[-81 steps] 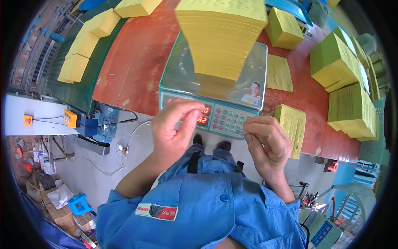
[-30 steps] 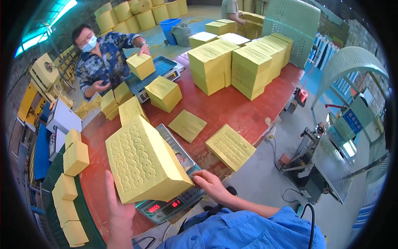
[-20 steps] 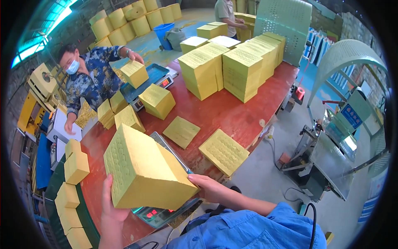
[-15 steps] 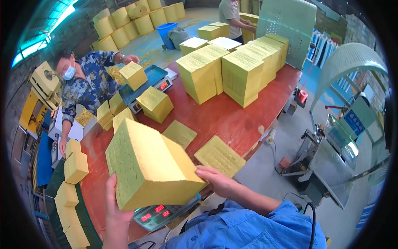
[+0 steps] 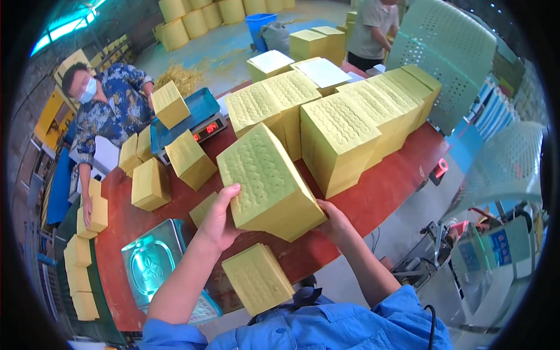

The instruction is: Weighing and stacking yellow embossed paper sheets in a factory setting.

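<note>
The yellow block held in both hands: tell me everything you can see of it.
The yellow block is a thick squared stack of thin yellow sheets, its top face embossed with rows of small bumps. It is tilted, held above the red table. The left hand grips its left edge; the right hand supports its lower right corner.

The lone head-worn fisheye looks steeply down, close over the red table [image 5: 373, 201], its rim probably distorted.

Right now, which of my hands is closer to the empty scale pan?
Left. Your left hand grips the yellow stack just beside the scale pan; your right hand holds the stack's far side.
</note>
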Tool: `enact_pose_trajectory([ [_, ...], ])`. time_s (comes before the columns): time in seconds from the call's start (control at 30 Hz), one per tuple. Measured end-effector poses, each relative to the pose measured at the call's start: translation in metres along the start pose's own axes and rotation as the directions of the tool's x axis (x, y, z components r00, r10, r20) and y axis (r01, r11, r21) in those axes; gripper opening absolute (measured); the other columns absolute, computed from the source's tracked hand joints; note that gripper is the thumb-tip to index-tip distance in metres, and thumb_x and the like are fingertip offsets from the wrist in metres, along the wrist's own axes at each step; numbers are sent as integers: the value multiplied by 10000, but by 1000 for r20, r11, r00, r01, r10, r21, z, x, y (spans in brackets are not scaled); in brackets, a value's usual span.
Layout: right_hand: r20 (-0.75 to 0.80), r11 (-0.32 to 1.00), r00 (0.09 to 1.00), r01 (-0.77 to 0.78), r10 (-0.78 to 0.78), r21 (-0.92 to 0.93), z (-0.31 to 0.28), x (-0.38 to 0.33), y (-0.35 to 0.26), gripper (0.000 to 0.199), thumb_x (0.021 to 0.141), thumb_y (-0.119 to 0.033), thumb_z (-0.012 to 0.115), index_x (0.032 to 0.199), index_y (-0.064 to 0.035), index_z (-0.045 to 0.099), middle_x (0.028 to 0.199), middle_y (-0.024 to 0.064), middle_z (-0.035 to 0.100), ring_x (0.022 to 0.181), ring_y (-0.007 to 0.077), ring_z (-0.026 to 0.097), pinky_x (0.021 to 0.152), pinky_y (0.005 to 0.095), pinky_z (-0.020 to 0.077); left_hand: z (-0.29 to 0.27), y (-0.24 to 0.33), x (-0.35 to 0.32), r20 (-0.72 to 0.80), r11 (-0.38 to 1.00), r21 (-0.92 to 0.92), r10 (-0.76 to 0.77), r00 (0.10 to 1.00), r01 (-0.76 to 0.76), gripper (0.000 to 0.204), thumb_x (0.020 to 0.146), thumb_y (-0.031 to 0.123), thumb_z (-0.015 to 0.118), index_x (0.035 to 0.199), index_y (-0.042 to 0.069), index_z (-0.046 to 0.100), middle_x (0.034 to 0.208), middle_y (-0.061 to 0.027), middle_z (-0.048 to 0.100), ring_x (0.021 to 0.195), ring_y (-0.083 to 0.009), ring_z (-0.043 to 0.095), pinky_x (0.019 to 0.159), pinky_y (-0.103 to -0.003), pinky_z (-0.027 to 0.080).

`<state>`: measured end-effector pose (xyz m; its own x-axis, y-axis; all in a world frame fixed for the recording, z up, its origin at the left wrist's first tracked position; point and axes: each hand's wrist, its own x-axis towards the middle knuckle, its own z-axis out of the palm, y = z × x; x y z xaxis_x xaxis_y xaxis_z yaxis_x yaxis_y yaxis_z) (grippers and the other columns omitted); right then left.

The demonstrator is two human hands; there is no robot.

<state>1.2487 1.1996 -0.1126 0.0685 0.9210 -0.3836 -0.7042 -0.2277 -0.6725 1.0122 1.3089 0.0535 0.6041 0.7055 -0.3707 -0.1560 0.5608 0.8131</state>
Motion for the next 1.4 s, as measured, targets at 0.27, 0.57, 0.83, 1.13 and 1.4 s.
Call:
enact_pose_trajectory([
  [0.27,-124,980,987,125,-106,158,-23,-4,-5,459,1053,-303,454,1399,-5,501,1335,134,607,1206,241,590,1007,409,485,38,-18,55,-94,988,150,-6,996,20,680,952,473,567,1467,52,423,1398,-132,544,1277,-261,548,1003,-564,495],
  [0.57,-76,877,959,217,-274,-429,-4,-74,7,254,968,-92,620,1204,-2,595,1151,65,657,1056,132,596,911,289,482,68,-67,53,-107,948,159,294,950,-275,620,993,291,552,1495,4,331,1414,-112,479,1274,-193,484,1098,-354,386],
  [0.83,31,874,967,241,-252,-421,-6,-17,5,265,965,-50,603,1217,25,571,1172,81,637,1154,160,588,978,307,472,51,-50,101,-108,952,123,294,950,-281,614,1002,315,547,1496,7,350,1395,-120,507,1265,-188,503,1079,-339,401],
  [1.13,296,779,891,447,-344,-440,66,-74,-34,332,975,-82,565,1275,61,576,1213,154,632,1109,217,621,998,353,481,58,-44,-5,-160,619,447,766,623,-646,485,999,104,585,1428,-66,437,1390,-207,541,1308,-244,518,1052,-355,442],
  [1.4,786,872,617,400,-31,-281,192,-100,36,337,983,-151,615,1230,74,579,1183,184,643,1092,260,636,985,394,503,-18,-94,-211,-196,346,835,914,356,-428,266,946,-51,549,1185,-31,664,1143,-174,703,975,-228,692,837,-309,536],
])
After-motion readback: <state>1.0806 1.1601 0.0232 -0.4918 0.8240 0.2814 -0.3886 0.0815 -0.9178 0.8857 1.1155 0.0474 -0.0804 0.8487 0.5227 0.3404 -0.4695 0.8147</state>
